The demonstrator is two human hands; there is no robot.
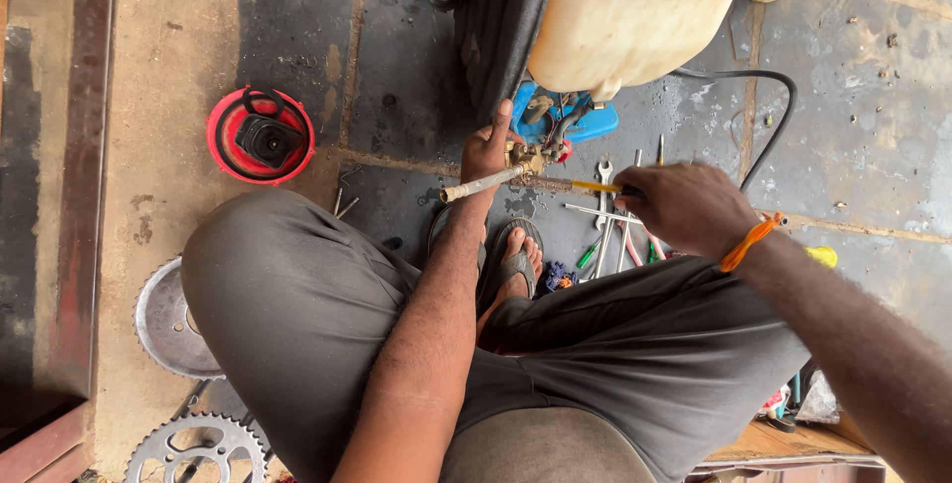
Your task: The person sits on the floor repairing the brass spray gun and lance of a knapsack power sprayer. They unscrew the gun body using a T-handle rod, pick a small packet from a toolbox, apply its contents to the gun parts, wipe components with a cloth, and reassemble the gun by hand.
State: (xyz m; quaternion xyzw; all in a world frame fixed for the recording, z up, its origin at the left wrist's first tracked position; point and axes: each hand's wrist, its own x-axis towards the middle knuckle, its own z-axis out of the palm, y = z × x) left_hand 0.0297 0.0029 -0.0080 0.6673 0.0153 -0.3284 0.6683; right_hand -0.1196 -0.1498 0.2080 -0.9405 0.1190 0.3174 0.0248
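Head view, looking down over crossed legs to the concrete floor (169,66).

- Left hand (486,151): closed round a small brass valve fitting (526,159), index finger raised along it. The fitting sits above the floor, just in front of a blue base (595,124) under a cream plastic tank (635,17).
- Pale tube (479,183): runs out of the fitting toward the lower left, long axis nearly level, free end pointing left past the wrist.
- Right hand (684,207): gripping a yellow-handled screwdriver (595,186), an orange thread band (749,242) at the wrist. The tool's long axis lies almost level, tip pointing left at the fitting, which lies directly left of this hand. Whether the tip touches cannot be told. The left hand is the nearer to the fitting.
- Loose hand tools (615,220): spanners and pliers on the floor beneath the right hand, beside a sandalled foot (511,265).
- Black hose (773,116): curves across the floor at right.
- Red round tub (260,134): well apart at left, holding a black part and cable.
- Toothed sprockets (193,448) and a metal disc (164,319): lower left, beside the knee.
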